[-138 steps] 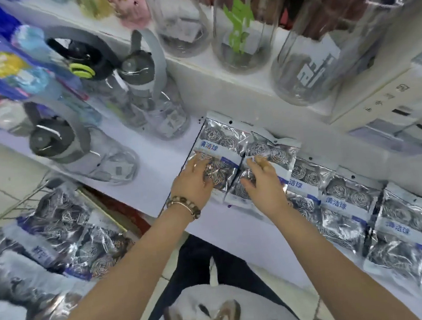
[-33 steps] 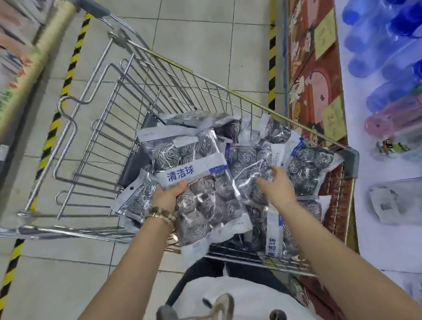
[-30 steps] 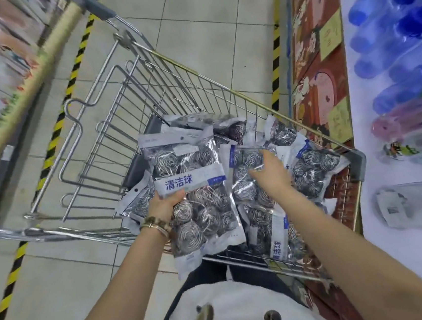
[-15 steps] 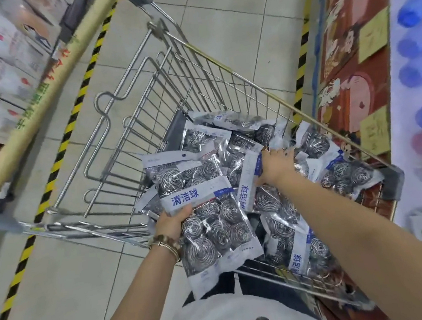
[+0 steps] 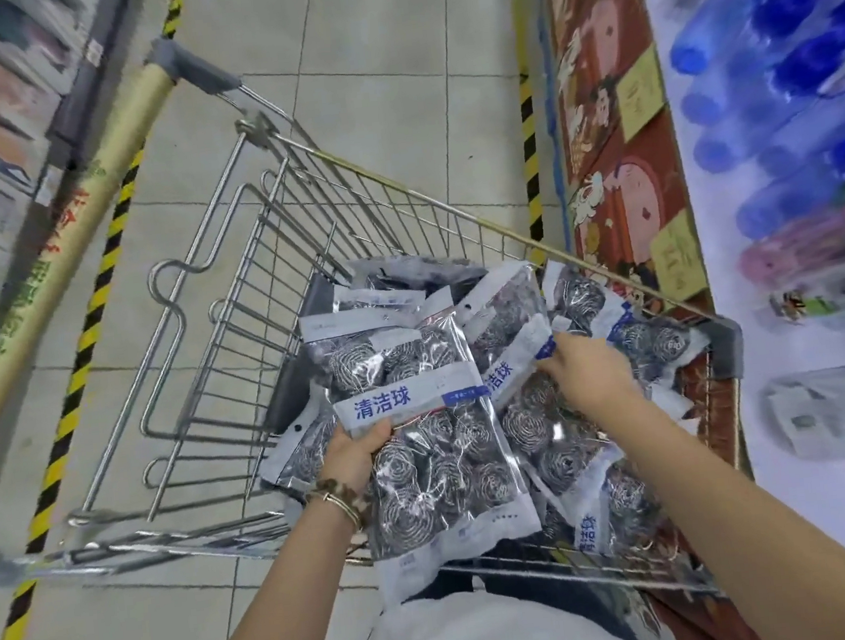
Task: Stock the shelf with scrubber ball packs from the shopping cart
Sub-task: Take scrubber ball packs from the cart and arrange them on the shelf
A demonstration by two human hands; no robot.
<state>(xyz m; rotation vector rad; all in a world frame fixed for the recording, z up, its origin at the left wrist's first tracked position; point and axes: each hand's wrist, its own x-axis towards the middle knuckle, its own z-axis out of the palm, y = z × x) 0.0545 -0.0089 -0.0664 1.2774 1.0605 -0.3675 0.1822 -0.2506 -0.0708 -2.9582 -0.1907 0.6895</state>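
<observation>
A wire shopping cart (image 5: 260, 263) stands in front of me, its near end piled with several clear packs of steel scrubber balls. My left hand (image 5: 356, 455) grips one scrubber ball pack (image 5: 438, 452) by its left edge, thumb on the white and blue label, holding it above the pile. My right hand (image 5: 591, 381) pinches the label of a second pack (image 5: 512, 357), which is lifted and tilted over the heap. More packs (image 5: 633, 335) lie along the cart's right side.
The white shelf (image 5: 793, 439) runs down the right edge, with blue bottles (image 5: 770, 43) and clear bottles lying on it. A red decorated panel (image 5: 616, 156) sits below it. Yellow-black floor tape (image 5: 79, 363) and another shelf unit border the aisle on the left.
Earlier both hands pressed packs flat on the shelf. I have since turned to the cart; my left hand took one pack, and my right hand has now lifted a second from the pile.
</observation>
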